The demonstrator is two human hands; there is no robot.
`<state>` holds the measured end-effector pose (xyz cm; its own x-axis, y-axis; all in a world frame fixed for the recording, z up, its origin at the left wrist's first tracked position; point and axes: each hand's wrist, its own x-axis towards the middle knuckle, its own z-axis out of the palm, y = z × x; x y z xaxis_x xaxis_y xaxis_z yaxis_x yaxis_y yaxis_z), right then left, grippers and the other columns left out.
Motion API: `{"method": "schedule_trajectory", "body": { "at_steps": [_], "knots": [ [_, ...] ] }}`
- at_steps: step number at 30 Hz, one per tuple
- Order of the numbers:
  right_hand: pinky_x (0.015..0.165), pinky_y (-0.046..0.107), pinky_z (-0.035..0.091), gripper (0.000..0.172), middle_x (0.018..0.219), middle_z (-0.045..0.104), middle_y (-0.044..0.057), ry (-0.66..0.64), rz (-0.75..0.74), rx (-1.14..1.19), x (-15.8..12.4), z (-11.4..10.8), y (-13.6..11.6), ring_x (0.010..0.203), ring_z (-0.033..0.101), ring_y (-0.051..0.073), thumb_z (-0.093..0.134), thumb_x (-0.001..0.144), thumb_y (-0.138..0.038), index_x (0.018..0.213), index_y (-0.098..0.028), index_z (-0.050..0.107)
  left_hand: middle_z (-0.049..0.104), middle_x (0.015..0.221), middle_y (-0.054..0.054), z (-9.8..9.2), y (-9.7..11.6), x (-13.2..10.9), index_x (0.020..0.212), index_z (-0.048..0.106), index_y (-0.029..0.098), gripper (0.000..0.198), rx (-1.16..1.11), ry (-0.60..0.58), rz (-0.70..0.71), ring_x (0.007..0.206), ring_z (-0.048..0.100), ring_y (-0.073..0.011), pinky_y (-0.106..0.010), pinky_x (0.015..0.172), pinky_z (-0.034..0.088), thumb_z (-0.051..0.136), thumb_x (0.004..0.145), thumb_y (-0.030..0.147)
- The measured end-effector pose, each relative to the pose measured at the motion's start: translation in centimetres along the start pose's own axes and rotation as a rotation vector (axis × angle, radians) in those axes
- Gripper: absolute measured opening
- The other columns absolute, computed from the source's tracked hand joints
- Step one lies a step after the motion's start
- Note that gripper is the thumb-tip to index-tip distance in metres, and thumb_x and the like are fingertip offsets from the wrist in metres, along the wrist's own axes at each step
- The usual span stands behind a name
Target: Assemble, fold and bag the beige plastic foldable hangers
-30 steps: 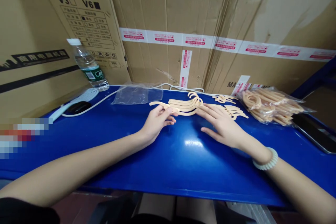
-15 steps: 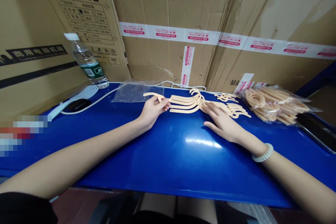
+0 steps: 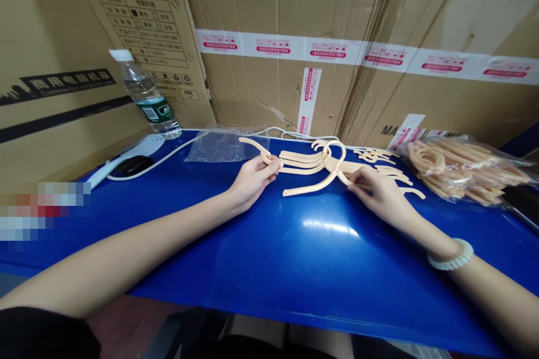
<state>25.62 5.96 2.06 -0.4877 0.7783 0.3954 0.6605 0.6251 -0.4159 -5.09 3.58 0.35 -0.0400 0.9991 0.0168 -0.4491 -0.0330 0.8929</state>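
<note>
My left hand is closed in a pinch on a beige curved hanger piece, whose slim arm sticks out to the upper left. My right hand grips the right arm of a beige clothes hanger; its round hook points up and its left arm slants toward me. Behind that hanger, several alike hangers lie side by side on the blue table. Loose beige pieces are scattered past my right hand. My fingertips hide part of what each hand holds.
A clear bag of beige pieces lies at the right, beside a dark flat device. An empty-looking plastic bag, a water bottle, a black mouse and a white cable are at the left. Cardboard boxes wall the back.
My right hand, earlier spread over the hangers, has closed on one and drawn it toward me, away from the row. My left hand still holds its piece. The view has shifted slightly.
</note>
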Motion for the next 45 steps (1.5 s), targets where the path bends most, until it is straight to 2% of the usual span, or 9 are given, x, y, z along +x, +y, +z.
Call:
{"method": "schedule_trajectory", "body": {
  "at_steps": [4, 9, 16, 19, 25, 32, 39, 45],
  "knots": [
    [0.075, 0.043, 0.059, 0.016, 0.090, 0.069, 0.008, 0.045, 0.044, 0.180, 0.1, -1.0, -0.3, 0.081, 0.068, 0.025, 0.065, 0.087, -0.035, 0.093, -0.022, 0.058, 0.062, 0.087, -0.001, 0.0, -0.2, 0.0, 0.081, 0.063, 0.016, 0.010, -0.088, -0.017, -0.020, 0.082, 0.057, -0.0108, -0.023, 0.075, 0.045, 0.072, 0.084, 0.012],
    [0.076, 0.041, 0.061, 0.020, 0.088, 0.070, 0.006, 0.040, 0.029, 0.210, 0.2, -2.0, -0.7, 0.081, 0.069, 0.024, 0.067, 0.087, -0.041, 0.089, -0.022, 0.063, 0.065, 0.103, -0.003, 0.7, -0.3, -0.8, 0.079, 0.058, 0.017, 0.016, -0.186, -0.105, -0.115, 0.093, 0.062, -0.0152, -0.032, 0.087, 0.049, 0.072, 0.087, 0.015],
    [0.074, 0.042, 0.062, 0.022, 0.086, 0.070, 0.007, 0.076, 0.026, 0.182, -0.1, -2.1, -0.9, 0.078, 0.070, 0.025, 0.067, 0.086, -0.042, 0.088, -0.021, 0.064, 0.063, 0.082, -0.002, 0.7, -0.6, -1.4, 0.081, 0.062, 0.015, 0.015, -0.208, -0.200, -0.212, 0.086, 0.064, -0.0155, -0.033, 0.087, 0.051, 0.076, 0.084, 0.015],
    [0.071, 0.041, 0.061, 0.023, 0.092, 0.070, 0.010, 0.022, 0.006, 0.149, 0.0, -2.2, -1.3, 0.083, 0.070, 0.026, 0.063, 0.088, -0.043, 0.083, -0.021, 0.068, 0.063, 0.080, -0.001, 0.6, -0.6, -1.2, 0.081, 0.061, 0.016, 0.017, -0.232, -0.202, -0.209, 0.083, 0.066, -0.0153, -0.031, 0.085, 0.052, 0.078, 0.082, 0.016],
    [0.069, 0.041, 0.061, 0.021, 0.091, 0.071, 0.010, -0.029, 0.012, 0.095, 0.1, -2.5, -2.3, 0.077, 0.069, 0.026, 0.060, 0.089, -0.039, 0.083, -0.021, 0.069, 0.067, 0.103, -0.004, 0.5, -0.3, -1.2, 0.083, 0.061, 0.016, 0.017, -0.249, -0.210, -0.208, 0.085, 0.066, -0.0139, -0.033, 0.086, 0.054, 0.078, 0.083, 0.017],
    [0.073, 0.043, 0.062, 0.019, 0.092, 0.073, 0.010, -0.019, 0.021, 0.108, -0.1, -2.3, -2.1, 0.079, 0.071, 0.027, 0.063, 0.087, -0.039, 0.089, -0.020, 0.065, 0.065, 0.091, -0.002, 0.7, -0.2, -1.4, 0.081, 0.059, 0.017, 0.018, -0.234, -0.176, -0.233, 0.080, 0.065, -0.0130, -0.030, 0.082, 0.055, 0.077, 0.084, 0.016],
    [0.071, 0.039, 0.062, 0.014, 0.092, 0.071, 0.009, -0.039, -0.016, 0.111, -0.1, -2.3, -2.3, 0.076, 0.070, 0.023, 0.061, 0.087, -0.032, 0.088, -0.020, 0.065, 0.065, 0.084, -0.002, 0.7, -0.1, -1.4, 0.079, 0.059, 0.015, 0.017, -0.201, -0.159, -0.238, 0.077, 0.066, -0.0127, -0.027, 0.078, 0.056, 0.074, 0.086, 0.014],
    [0.066, 0.037, 0.061, 0.016, 0.097, 0.071, 0.011, -0.045, -0.014, 0.110, -0.3, -2.5, -3.2, 0.080, 0.069, 0.025, 0.059, 0.088, -0.034, 0.087, -0.020, 0.067, 0.064, 0.074, -0.001, 0.9, -0.2, -1.6, 0.074, 0.057, 0.015, 0.021, -0.153, -0.104, -0.179, 0.069, 0.064, -0.0113, -0.025, 0.071, 0.054, 0.076, 0.082, 0.012]
  ]
}}
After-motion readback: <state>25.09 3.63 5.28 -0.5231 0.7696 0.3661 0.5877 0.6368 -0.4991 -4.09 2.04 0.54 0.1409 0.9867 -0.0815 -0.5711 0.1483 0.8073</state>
